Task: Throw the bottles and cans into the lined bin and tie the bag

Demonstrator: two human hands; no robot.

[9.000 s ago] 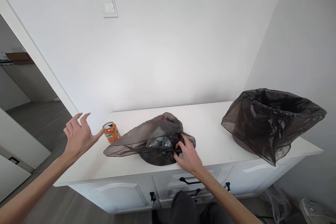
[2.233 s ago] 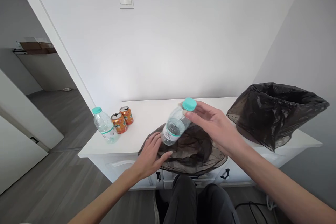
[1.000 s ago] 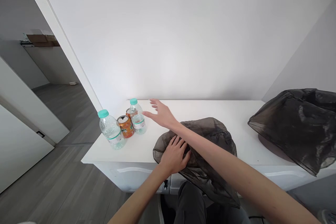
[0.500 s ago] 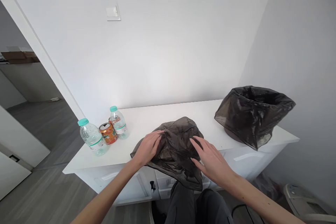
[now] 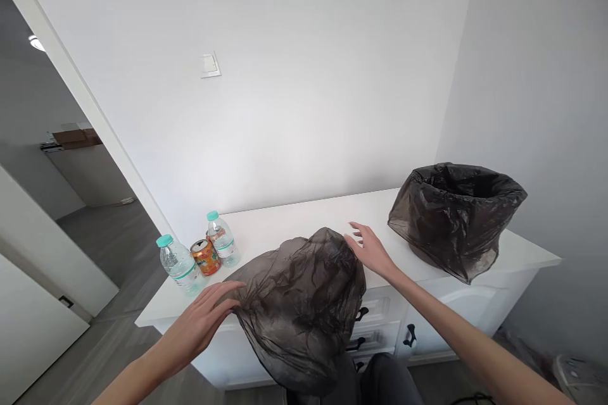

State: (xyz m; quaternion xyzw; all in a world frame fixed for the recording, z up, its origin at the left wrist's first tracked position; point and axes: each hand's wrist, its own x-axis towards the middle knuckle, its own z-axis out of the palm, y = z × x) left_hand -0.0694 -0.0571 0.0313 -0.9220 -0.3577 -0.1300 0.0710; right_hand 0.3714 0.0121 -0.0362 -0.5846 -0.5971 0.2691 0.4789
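A dark, see-through plastic bag (image 5: pixel 299 304) lies crumpled over the front edge of the white cabinet top and hangs down towards my knees. My left hand (image 5: pixel 202 319) is closed on its left edge, where folds run together at the fingertips. At the bag's upper right side, my right hand (image 5: pixel 373 253) is open, fingers apart and tips close to the plastic; whether they touch it is hard to see. To the right stands a container lined with another dark plastic bag (image 5: pixel 446 228), its mouth facing up.
At the left of the cabinet top (image 5: pixel 270 224) stand two clear bottles, one in front (image 5: pixel 180 266) and one behind (image 5: pixel 224 242), both with turquoise caps. An orange can (image 5: pixel 206 257) sits between them, another partly hidden behind. A wall with a switch (image 5: pixel 209 65) rises behind.
The bag is spread wider and hangs lower at the front. My left hand has moved left and down with its edge; my right hand has moved up to its upper right side.
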